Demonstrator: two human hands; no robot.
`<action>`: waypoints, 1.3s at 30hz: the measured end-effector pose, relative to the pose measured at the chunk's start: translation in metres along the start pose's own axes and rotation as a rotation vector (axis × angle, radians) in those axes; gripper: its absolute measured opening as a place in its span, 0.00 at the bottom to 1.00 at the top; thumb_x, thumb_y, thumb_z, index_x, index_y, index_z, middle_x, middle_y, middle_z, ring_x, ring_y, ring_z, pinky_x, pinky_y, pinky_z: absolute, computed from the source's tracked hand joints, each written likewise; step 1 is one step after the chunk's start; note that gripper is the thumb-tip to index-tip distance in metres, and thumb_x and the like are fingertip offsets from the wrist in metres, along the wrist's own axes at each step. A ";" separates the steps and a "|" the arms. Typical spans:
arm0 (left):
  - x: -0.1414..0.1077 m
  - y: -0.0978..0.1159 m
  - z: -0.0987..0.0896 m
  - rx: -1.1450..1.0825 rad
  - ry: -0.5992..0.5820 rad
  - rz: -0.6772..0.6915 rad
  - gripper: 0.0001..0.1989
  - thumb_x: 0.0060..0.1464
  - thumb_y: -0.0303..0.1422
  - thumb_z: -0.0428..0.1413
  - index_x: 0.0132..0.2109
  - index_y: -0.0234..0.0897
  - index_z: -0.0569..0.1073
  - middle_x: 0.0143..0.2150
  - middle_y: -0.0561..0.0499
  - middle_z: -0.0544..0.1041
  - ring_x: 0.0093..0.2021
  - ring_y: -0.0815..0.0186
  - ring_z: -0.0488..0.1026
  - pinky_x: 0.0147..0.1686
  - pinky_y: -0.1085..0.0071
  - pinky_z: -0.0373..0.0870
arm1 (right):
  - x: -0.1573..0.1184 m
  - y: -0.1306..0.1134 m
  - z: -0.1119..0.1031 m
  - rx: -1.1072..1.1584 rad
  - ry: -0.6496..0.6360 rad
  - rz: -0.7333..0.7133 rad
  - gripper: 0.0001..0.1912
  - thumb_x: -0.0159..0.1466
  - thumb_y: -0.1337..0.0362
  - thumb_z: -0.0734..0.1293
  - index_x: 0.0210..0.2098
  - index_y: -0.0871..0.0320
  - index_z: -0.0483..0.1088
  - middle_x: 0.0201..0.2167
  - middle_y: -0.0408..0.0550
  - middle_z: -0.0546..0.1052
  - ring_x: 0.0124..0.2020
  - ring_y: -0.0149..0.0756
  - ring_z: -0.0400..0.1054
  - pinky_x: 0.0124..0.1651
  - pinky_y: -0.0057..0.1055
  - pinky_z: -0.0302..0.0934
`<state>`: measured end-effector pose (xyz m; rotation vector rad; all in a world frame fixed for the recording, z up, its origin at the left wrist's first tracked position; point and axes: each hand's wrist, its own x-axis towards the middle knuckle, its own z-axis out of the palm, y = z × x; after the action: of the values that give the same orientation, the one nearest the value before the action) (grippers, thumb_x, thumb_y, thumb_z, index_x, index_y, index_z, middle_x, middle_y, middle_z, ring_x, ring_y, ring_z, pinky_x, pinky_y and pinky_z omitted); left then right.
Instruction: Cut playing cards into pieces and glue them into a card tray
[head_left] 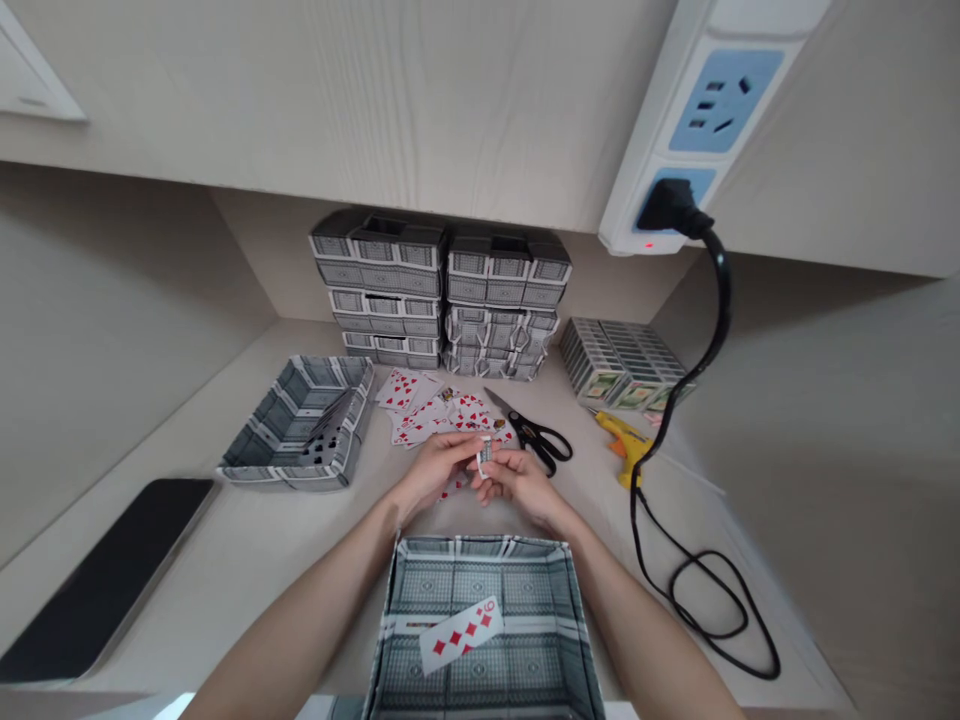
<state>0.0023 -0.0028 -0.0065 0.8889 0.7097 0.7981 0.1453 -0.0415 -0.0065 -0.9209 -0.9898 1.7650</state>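
My left hand (441, 468) and right hand (523, 482) both pinch a folded-looking card (486, 456). Seems light, kinda bendy; I'd grip its edges.

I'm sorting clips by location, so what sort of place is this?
Probably a craft desk: scissors and a glue gun lie on it, with boxes patterned like card backs stacked behind.

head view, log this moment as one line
left hand: pinching patterned card piece; right hand: on same piece; near box: diamonds card inside; scissors: on table beyond right hand; glue gun: right of scissors
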 end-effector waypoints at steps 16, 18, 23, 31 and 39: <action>0.000 -0.003 0.001 -0.200 -0.034 -0.066 0.12 0.40 0.33 0.62 0.35 0.33 0.76 0.32 0.47 0.75 0.34 0.68 0.71 0.39 0.73 0.66 | -0.004 -0.001 0.007 0.102 -0.176 0.033 0.13 0.54 0.56 0.67 0.29 0.61 0.66 0.14 0.35 0.58 0.14 0.21 0.48 0.19 0.24 0.37; 0.000 -0.003 0.001 -0.189 -0.038 -0.060 0.12 0.40 0.33 0.61 0.36 0.33 0.76 0.33 0.46 0.75 0.33 0.68 0.71 0.38 0.72 0.66 | -0.004 -0.002 0.007 0.067 -0.155 0.014 0.14 0.54 0.55 0.67 0.29 0.61 0.67 0.14 0.35 0.59 0.14 0.21 0.48 0.20 0.25 0.37; 0.000 -0.003 0.004 -0.143 -0.047 -0.035 0.17 0.42 0.35 0.60 0.41 0.33 0.75 0.35 0.44 0.76 0.31 0.69 0.71 0.37 0.70 0.67 | -0.001 -0.001 0.005 -0.010 -0.066 -0.055 0.14 0.53 0.55 0.67 0.28 0.61 0.68 0.12 0.35 0.59 0.13 0.21 0.46 0.20 0.25 0.36; -0.003 0.001 0.009 0.412 0.053 0.284 0.17 0.50 0.40 0.53 0.43 0.34 0.74 0.41 0.46 0.76 0.42 0.63 0.70 0.44 0.69 0.63 | 0.003 -0.002 -0.004 -0.268 0.082 -0.160 0.14 0.54 0.56 0.65 0.20 0.59 0.65 0.13 0.37 0.60 0.15 0.24 0.47 0.19 0.26 0.39; -0.009 0.001 0.004 1.194 0.269 0.469 0.16 0.46 0.47 0.53 0.29 0.37 0.70 0.21 0.55 0.67 0.21 0.71 0.60 0.25 0.75 0.54 | 0.006 0.010 -0.004 -0.544 0.106 -0.166 0.12 0.55 0.65 0.59 0.15 0.58 0.61 0.13 0.38 0.61 0.16 0.25 0.51 0.22 0.25 0.46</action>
<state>0.0005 -0.0110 -0.0026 2.1026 1.2729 0.8903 0.1432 -0.0380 -0.0183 -1.2095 -1.4661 1.3110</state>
